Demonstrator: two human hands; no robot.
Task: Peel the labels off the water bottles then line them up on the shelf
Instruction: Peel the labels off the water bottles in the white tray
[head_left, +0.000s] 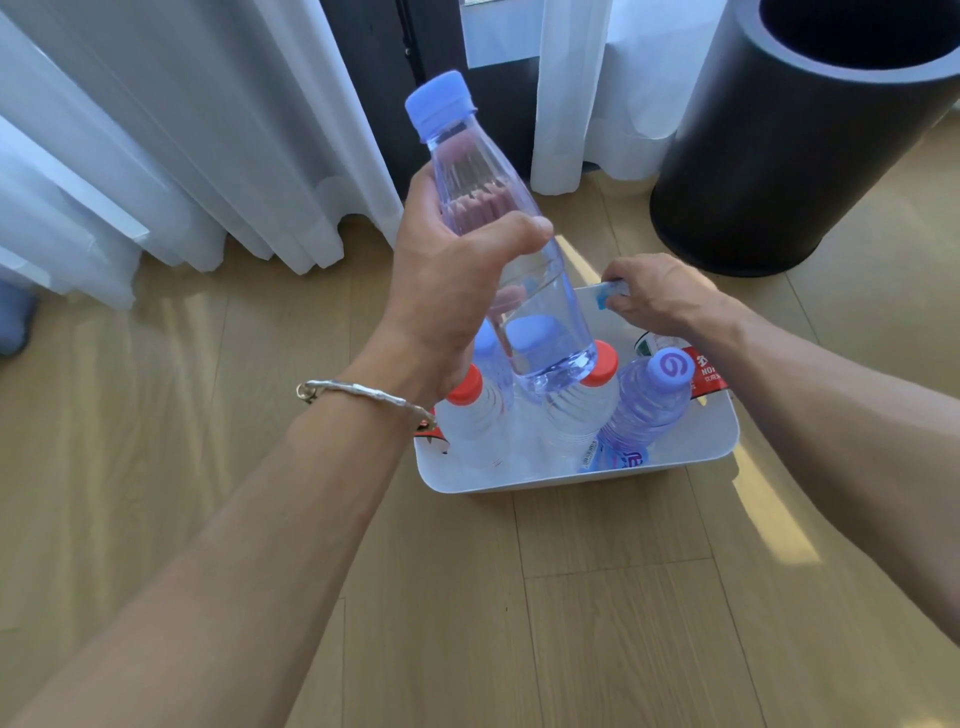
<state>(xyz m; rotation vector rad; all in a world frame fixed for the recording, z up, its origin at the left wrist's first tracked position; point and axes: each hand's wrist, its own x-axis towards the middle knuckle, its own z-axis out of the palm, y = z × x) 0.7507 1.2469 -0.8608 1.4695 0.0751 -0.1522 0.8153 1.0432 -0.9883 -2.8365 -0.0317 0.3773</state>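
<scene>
My left hand (447, 280) grips a clear water bottle (540, 291) with a pale blue cap, held tilted above the white bin (717, 431); no label shows on the bottle's body. My right hand (660, 296) pinches a crumpled blue and white label (609, 294) just over the bin's far edge. Inside the bin stand several bottles: two with red caps (467, 387) (600, 364), and one with a purple cap (670, 366) that still carries a blue label low down. A red-labelled bottle (706, 371) lies at the bin's right side.
The bin sits on a light wooden floor. A tall black cylindrical bin (789, 150) stands at the back right. White curtains (171, 135) hang along the back, with a dark door frame between them. No shelf is in view.
</scene>
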